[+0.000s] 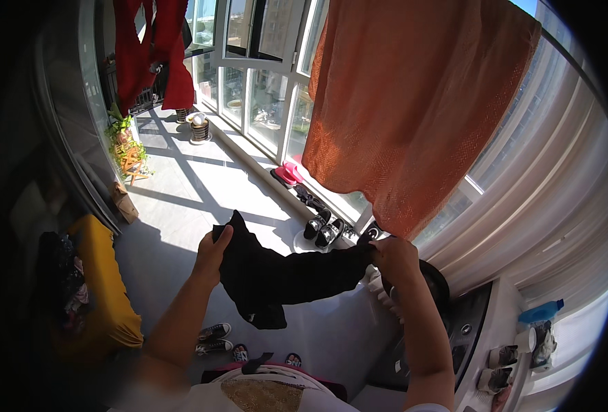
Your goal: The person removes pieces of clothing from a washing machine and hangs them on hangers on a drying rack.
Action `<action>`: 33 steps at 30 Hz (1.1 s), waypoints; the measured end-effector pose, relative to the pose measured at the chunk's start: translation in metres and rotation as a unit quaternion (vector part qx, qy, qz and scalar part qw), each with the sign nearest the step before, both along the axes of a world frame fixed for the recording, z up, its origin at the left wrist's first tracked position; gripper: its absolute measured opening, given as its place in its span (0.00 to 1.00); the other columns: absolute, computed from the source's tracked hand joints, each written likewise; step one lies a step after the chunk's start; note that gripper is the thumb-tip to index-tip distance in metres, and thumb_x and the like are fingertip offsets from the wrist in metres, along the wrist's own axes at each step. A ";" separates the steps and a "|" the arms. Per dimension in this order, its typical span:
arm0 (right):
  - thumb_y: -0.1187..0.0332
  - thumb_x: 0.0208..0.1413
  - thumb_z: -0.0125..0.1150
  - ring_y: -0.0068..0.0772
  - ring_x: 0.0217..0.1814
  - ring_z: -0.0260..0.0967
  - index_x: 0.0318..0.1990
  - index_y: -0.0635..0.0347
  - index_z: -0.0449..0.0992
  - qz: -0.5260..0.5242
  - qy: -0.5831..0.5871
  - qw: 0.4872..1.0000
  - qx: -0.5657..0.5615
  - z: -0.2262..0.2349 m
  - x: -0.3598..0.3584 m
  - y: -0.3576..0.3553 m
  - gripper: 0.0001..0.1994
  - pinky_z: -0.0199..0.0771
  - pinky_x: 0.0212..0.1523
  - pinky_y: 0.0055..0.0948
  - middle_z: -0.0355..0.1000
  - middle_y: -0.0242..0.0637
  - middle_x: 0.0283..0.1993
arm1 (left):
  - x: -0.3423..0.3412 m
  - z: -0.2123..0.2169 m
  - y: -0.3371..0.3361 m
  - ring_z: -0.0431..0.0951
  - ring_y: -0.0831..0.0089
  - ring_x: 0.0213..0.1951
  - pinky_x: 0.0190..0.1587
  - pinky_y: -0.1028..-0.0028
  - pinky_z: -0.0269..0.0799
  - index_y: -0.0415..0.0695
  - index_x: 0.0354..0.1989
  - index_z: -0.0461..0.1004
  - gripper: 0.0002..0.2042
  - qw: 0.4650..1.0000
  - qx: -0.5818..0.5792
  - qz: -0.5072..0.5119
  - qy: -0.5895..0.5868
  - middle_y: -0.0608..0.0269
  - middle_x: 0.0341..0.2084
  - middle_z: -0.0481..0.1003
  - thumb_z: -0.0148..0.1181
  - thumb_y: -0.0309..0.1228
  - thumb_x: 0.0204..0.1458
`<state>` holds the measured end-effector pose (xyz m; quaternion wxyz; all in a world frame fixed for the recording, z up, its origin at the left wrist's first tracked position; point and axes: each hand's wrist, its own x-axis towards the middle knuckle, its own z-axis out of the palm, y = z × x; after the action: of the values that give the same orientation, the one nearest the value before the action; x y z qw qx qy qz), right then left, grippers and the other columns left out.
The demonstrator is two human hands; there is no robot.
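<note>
grasped at opposite ends by left hand (211, 257) and right hand (396, 259), the black garment (294, 276) probably just wants an even tug to lose that sag

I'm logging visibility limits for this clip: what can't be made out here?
- Head view: black garment, full cut hidden by its own folds.
- Head view: white mark on it, too small to make out.
- Head view: left hand, fingers partly hidden behind the garment.
- Head view: red garment, top cut off by the upper edge.
</note>
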<state>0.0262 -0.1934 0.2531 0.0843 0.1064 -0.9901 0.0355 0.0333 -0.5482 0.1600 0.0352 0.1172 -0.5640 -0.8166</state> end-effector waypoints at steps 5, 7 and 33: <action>0.70 0.44 0.56 0.48 0.28 0.71 0.25 0.64 0.76 -0.028 0.058 0.989 -0.134 -0.040 0.013 0.020 0.06 0.69 0.29 0.40 0.73 0.46 0.27 | -0.017 0.009 -0.004 0.73 0.70 0.42 0.45 0.72 0.71 0.36 0.48 0.64 0.26 0.999 -0.027 0.006 0.021 0.57 0.40 0.71 0.65 0.39 0.47; 0.68 0.44 0.54 0.41 0.26 0.72 0.25 0.66 0.76 -0.069 -0.058 0.967 -0.237 -0.044 0.009 0.020 0.09 0.71 0.30 0.33 0.74 0.44 0.27 | -0.018 0.003 -0.006 0.70 0.67 0.48 0.50 0.70 0.68 0.37 0.54 0.60 0.32 0.995 -0.091 -0.004 0.045 0.55 0.45 0.68 0.67 0.38 0.44; 0.67 0.44 0.67 0.39 0.35 0.68 0.39 0.58 0.73 0.090 0.172 0.915 -0.354 -0.044 0.040 -0.081 0.14 0.70 0.36 0.34 0.68 0.39 0.30 | 0.019 -0.021 0.095 0.73 0.72 0.40 0.42 0.74 0.72 0.36 0.48 0.64 0.20 0.995 0.021 -0.088 0.032 0.59 0.39 0.71 0.63 0.24 0.46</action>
<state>0.0663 -0.2741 0.2090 0.2819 0.1631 -0.8690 0.3725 0.0520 -0.4536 0.1391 -0.0213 0.0420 -0.5537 -0.8314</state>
